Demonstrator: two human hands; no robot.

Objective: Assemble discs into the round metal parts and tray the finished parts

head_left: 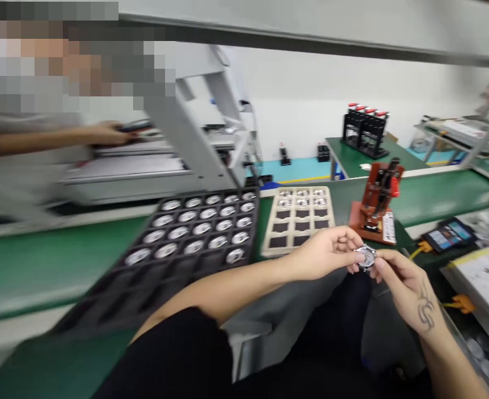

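I pinch the small round silver metal part [366,258] between both hands, left hand [327,252] and right hand [406,282], fingertips closed on its rim, lifted above the green surface [40,266] for viewing, black tray [194,233] near

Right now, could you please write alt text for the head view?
Both hands, left hand and right hand, hold a small round metal part between them, above a green bench with a black tray of similar parts and a beige tray.

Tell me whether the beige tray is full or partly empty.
Partly empty. The beige tray has round metal parts only in its far row; the nearer pockets show dark and bare.
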